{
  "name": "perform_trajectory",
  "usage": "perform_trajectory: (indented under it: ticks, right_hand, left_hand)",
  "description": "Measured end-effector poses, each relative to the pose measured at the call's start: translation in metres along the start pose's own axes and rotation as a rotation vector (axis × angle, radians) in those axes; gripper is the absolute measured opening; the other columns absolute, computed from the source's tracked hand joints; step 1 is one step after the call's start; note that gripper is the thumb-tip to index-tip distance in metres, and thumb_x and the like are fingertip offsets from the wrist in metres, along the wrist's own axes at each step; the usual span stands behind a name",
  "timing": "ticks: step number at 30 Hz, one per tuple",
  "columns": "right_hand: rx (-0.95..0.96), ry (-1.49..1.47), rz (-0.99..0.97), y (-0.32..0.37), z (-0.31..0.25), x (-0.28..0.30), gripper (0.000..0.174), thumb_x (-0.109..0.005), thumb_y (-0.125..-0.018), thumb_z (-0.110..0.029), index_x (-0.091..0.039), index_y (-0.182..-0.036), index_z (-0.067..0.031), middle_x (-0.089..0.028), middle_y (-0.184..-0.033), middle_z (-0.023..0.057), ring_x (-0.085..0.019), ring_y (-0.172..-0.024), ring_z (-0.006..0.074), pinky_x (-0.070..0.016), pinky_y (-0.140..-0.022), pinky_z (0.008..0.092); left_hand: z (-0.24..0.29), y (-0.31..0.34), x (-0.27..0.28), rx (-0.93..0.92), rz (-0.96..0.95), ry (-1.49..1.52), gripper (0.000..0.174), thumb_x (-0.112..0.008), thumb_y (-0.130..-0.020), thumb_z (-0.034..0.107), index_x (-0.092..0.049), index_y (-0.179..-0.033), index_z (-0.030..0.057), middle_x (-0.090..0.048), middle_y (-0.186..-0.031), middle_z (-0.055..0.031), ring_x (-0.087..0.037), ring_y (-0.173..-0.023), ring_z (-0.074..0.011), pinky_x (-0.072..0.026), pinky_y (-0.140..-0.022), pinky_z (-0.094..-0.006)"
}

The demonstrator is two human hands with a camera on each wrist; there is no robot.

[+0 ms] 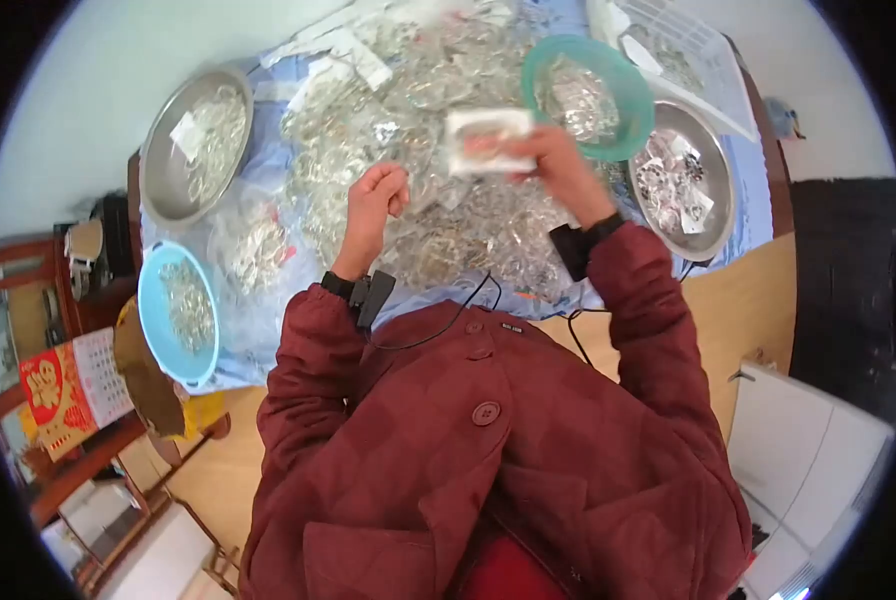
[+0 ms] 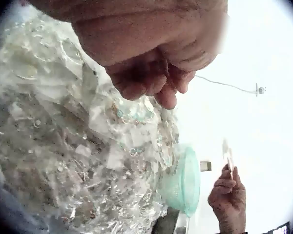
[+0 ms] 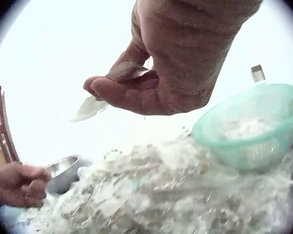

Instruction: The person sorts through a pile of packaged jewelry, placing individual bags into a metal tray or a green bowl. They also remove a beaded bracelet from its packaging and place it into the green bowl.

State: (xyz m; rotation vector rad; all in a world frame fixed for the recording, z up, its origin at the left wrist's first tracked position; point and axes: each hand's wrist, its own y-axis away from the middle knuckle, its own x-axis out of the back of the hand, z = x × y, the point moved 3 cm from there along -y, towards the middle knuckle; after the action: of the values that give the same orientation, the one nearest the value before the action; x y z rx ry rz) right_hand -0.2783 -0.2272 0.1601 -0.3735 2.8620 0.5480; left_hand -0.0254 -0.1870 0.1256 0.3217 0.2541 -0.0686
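Note:
My right hand [image 1: 558, 170] holds a white card [image 1: 460, 160] with reddish contents above the heap of small clear plastic packets [image 1: 418, 240]. In the right wrist view the thumb and fingers of that hand [image 3: 171, 58] pinch the thin card [image 3: 90, 108], which is seen nearly edge-on. The left hand [image 1: 373, 210] is over the left part of the heap, with its fingers curled. Nothing shows in the left hand [image 2: 151, 44] in the left wrist view, though its palm is partly hidden.
A green basket [image 1: 639, 100] and a steel bowl [image 1: 725, 195] stand on the right, a white crate [image 1: 713, 50] behind them. Left are another steel bowl [image 1: 158, 170] and a blue basin [image 1: 153, 330]. Cords [image 1: 438, 340] run from both wrists near the table's front edge.

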Motion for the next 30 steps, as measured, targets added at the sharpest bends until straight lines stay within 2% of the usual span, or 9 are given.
perform_trajectory:
  ticks: [2,5,7,8,11,12,15,22,30]
  right_hand:
    - [0.089,-0.139,0.114,-0.004,-0.025,0.034,0.022,-0.061,-0.074,-0.009,-0.060,-0.092,0.0028,-0.063,-0.083,0.0082,-0.061,-0.067,0.0188,-0.0520,-0.053,0.0310]
    - [0.405,-0.296,0.292,-0.024,-0.079,0.101,0.027,-0.052,-0.086,-0.014,-0.051,-0.106,0.0049,-0.056,-0.108,0.0124,-0.057,-0.095,0.0246,-0.0492,-0.083,0.0396]
    - [0.489,-0.293,0.112,-0.021,-0.115,0.123,0.029,-0.052,-0.087,-0.014,-0.049,-0.107,0.0067,-0.055,-0.109,0.0165,-0.056,-0.101,0.0271,-0.0468,-0.089,0.0413]
    - [0.484,-0.296,0.099,-0.023,-0.119,0.125,0.029,-0.052,-0.087,-0.014,-0.049,-0.107,0.0067,-0.055,-0.109,0.0165,-0.056,-0.101,0.0271,-0.0468,-0.089,0.0413]
    - [0.305,-0.242,0.264,-0.036,-0.099,0.112,0.030,-0.051,-0.087,-0.014,-0.048,-0.109,0.0074,-0.056,-0.107,0.0197,-0.057,-0.099,0.0287,-0.0480,-0.087,0.0405]
    - [0.269,-0.246,0.251,-0.037,-0.082,0.101,0.030,-0.051,-0.087,-0.014,-0.048,-0.109,0.0074,-0.056,-0.107,0.0197,-0.057,-0.099,0.0287,-0.0480,-0.087,0.0405]
    - [0.074,-0.147,0.061,-0.032,-0.020,0.050,0.031,-0.048,-0.089,-0.016,-0.050,-0.113,0.0045,-0.057,-0.110,0.0188,-0.058,-0.099,0.0289,-0.0463,-0.089,0.0382]
    - [-0.287,-0.165,-0.092,-0.003,0.103,-0.021,0.033,-0.053,-0.087,-0.015,-0.049,-0.115,0.0032,-0.059,-0.105,0.0166,-0.062,-0.087,0.0244,-0.0527,-0.073,0.0332]
    - [-0.347,-0.108,-0.017,0.013,0.132,-0.005,0.035,-0.055,-0.086,-0.013,-0.048,-0.116,0.0015,-0.060,-0.104,0.0153,-0.063,-0.086,0.0241,-0.0527,-0.072,0.0317]
  left_hand:
    - [0.000,0.011,0.014,-0.012,0.089,-0.026,0.012,-0.055,-0.083,0.014,-0.057,-0.087,0.0026,-0.055,-0.064,-0.0011,-0.042,-0.050,-0.0055,-0.0332,-0.048,-0.0193]
    - [-0.003,0.025,0.041,-0.028,0.199,-0.029,0.012,-0.055,-0.082,0.014,-0.057,-0.086,0.0027,-0.056,-0.064,-0.0016,-0.041,-0.051,-0.0057,-0.0334,-0.048,-0.0195]
    - [-0.006,0.029,0.054,-0.048,0.244,-0.015,0.011,-0.055,-0.082,0.012,-0.058,-0.086,0.0029,-0.057,-0.065,-0.0021,-0.042,-0.051,-0.0059,-0.0342,-0.049,-0.0195]
    - [-0.007,0.027,0.058,-0.051,0.258,-0.015,0.011,-0.055,-0.082,0.012,-0.058,-0.086,0.0029,-0.057,-0.065,-0.0021,-0.042,-0.051,-0.0059,-0.0342,-0.049,-0.0195]
    - [-0.022,0.038,0.081,-0.123,0.391,-0.030,0.009,-0.054,-0.081,0.010,-0.058,-0.086,0.0031,-0.058,-0.067,-0.0029,-0.044,-0.053,-0.0060,-0.0353,-0.049,-0.0196]
    - [-0.030,0.044,0.088,-0.098,0.421,-0.031,0.009,-0.054,-0.081,0.010,-0.058,-0.086,0.0031,-0.058,-0.067,-0.0029,-0.044,-0.053,-0.0060,-0.0353,-0.049,-0.0196]
    - [-0.045,0.051,0.104,-0.071,0.453,-0.066,0.010,-0.055,-0.082,0.012,-0.058,-0.087,0.0037,-0.060,-0.072,-0.0024,-0.046,-0.057,-0.0061,-0.0385,-0.055,-0.0205]
    - [-0.075,0.070,0.111,0.065,0.474,-0.060,0.009,-0.055,-0.080,0.010,-0.058,-0.086,0.0042,-0.061,-0.074,-0.0016,-0.049,-0.060,-0.0068,-0.0409,-0.058,-0.0210]
    - [-0.100,0.098,0.141,0.085,0.659,-0.110,0.013,-0.057,-0.079,0.011,-0.059,-0.090,0.0052,-0.060,-0.076,-0.0005,-0.052,-0.065,-0.0080,-0.0426,-0.060,-0.0223]
